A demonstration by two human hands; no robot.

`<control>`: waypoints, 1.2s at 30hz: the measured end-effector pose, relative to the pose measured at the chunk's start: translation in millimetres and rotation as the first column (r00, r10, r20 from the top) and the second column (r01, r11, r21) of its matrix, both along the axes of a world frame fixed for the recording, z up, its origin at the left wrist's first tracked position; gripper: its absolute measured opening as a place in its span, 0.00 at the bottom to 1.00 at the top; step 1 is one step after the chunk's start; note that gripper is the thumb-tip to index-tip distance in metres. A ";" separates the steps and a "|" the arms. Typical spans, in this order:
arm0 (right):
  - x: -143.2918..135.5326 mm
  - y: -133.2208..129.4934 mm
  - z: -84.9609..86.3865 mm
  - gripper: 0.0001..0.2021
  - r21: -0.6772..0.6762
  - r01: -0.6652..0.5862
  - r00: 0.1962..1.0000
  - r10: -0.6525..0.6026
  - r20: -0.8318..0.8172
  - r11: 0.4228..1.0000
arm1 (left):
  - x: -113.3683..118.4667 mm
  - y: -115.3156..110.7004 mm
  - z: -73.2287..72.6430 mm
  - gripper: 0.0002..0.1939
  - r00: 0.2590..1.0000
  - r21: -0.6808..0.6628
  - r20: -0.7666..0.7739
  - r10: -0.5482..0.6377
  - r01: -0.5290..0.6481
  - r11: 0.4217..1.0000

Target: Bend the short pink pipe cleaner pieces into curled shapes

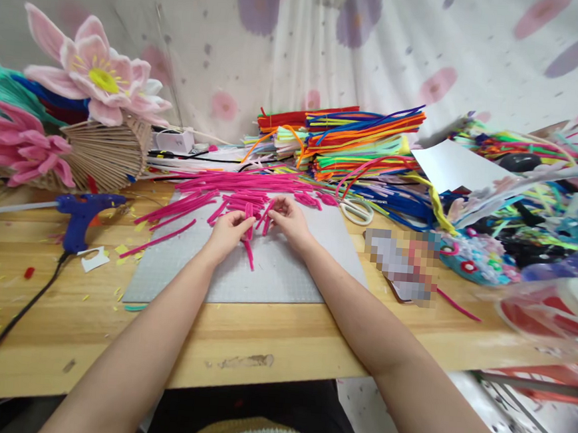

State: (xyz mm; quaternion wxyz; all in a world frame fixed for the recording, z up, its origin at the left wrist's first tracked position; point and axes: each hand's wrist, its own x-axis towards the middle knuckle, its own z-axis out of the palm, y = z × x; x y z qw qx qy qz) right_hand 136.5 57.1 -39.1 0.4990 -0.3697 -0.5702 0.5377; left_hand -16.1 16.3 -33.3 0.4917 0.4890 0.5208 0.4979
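My left hand [231, 234] is closed on a small bundle of magenta pipe cleaners [250, 212], pinched between thumb and fingers; one strand hangs down below it. Just to the right, my right hand [288, 222] pinches another short magenta pipe cleaner [268, 212]. Both hands are over a grey cutting mat [284, 283]. Cut magenta pieces [243, 199] lie right behind the hands. Longer magenta pipe cleaners [236, 182] are heaped at the mat's far edge, and more [177, 208] spread along its left side.
A blue glue gun [79, 220] with a black cord lies left, by a pink pipe cleaner flower [100, 71]. White-handled scissors [357, 212] rest right of the mat, near a blurred phone-like object [400, 265]. Stacked coloured pipe cleaners [359, 142] stand behind. A clear tub [552, 307] sits far right.
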 end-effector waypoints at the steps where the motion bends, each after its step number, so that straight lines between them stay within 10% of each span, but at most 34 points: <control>1: -0.8 -1.5 1.4 0.14 0.007 0.002 1.000 -0.002 -0.006 1.000 | 1.0 -0.1 0.8 0.20 0.999 -0.006 0.031 0.026 -0.026 1.000; 7: -10.4 -9.1 7.0 0.12 0.078 0.016 0.999 -0.014 -0.031 0.997 | 8.1 4.1 -3.2 0.17 0.969 0.033 0.082 0.234 -0.237 0.971; 20: -19.2 -23.2 15.9 0.12 0.508 0.022 0.839 -0.293 0.459 0.861 | 17.2 0.9 5.4 0.11 0.955 0.160 0.155 0.254 -0.277 0.947; 26: -20.5 -25.4 12.1 0.21 0.422 -0.166 0.766 -0.153 0.624 0.891 | 14.7 0.8 17.9 0.13 0.837 -0.017 0.427 0.341 -0.370 0.929; 32: -25.5 -18.8 3.3 0.16 0.172 -0.234 0.875 0.131 0.465 0.957 | 10.1 1.5 20.2 0.12 0.805 -0.050 0.483 0.344 -0.367 0.929; 36: -18.3 -16.7 6.3 0.15 0.183 -0.192 0.760 0.028 0.649 0.964 | 3.6 3.9 21.0 0.12 0.787 -0.097 0.505 0.356 -0.358 0.929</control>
